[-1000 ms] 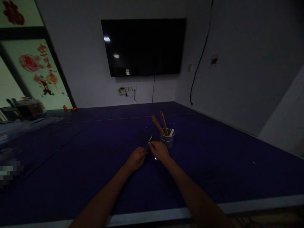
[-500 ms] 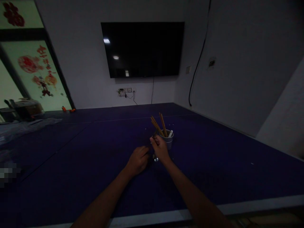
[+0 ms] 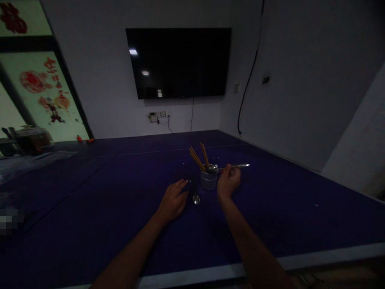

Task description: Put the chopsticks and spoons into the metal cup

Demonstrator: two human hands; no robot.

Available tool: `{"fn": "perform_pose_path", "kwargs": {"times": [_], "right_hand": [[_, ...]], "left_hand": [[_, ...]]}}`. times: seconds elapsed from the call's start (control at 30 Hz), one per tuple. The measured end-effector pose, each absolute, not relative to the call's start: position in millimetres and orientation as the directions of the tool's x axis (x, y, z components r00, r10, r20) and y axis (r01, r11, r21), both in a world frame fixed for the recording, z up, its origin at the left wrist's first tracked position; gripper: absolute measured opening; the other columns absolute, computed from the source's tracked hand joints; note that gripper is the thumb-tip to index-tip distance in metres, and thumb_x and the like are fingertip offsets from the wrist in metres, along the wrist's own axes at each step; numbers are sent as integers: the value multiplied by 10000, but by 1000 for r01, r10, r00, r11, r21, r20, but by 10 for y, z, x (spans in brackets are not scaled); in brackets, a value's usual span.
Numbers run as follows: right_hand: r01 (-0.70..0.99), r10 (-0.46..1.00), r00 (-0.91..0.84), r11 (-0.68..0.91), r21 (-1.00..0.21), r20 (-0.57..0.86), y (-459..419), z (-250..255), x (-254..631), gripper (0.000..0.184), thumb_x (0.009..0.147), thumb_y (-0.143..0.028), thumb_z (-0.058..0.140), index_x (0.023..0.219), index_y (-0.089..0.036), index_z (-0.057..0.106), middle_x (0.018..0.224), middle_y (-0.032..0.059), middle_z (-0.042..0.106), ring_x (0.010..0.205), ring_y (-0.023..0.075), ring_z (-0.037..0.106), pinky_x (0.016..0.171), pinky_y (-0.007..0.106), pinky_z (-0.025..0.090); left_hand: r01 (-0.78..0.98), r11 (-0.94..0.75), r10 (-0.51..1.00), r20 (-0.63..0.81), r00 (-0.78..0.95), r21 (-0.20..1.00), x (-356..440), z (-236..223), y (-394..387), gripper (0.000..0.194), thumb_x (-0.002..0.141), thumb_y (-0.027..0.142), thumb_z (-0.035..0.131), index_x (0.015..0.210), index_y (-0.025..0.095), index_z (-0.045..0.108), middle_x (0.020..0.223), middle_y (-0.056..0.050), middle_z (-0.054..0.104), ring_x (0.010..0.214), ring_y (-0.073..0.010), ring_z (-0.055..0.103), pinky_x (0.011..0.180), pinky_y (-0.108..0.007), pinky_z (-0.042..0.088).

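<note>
Just left of the frame's centre, the left hand (image 3: pixel 173 200) lay flat on the dark blue table (image 3: pixel 90 208), fingers spread and holding nothing, apparently as a brace. Beside its fingertips a metal spoon (image 3: pixel 195 198) rested on the cloth. Right of that stood a small metal cup (image 3: pixel 208 180), chopsticks (image 3: pixel 198 158) leaning out. The right hand (image 3: pixel 228 181) pinched a second spoon (image 3: pixel 233 166) level, its bowl over the cup's rim.

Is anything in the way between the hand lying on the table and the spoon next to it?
Nothing visible is. The left hand rests flat on the blue table, and the spoon lies just beside its fingertips with only bare cloth between. The metal cup stands farther off, behind the spoon.
</note>
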State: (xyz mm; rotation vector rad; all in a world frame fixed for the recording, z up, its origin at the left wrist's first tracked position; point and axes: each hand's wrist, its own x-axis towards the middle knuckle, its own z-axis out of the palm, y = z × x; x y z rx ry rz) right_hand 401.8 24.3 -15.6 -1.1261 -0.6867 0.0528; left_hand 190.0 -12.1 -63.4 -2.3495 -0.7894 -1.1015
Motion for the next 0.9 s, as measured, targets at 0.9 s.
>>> {"fn": "perform_pose_path", "kwargs": {"times": [0.9], "right_hand": [[463,547,623,317,-828,559,467,-325,4200,482,826,-577,403,808,-148,623,763,119,684,693,214,619,618,283,403]], "left_hand": [[641,-763,372,758,536,-79,1864,-689,-62,178,862,180,483,976,180,619,1272,-131,556,1190,-245,505,889,-437,503]]}}
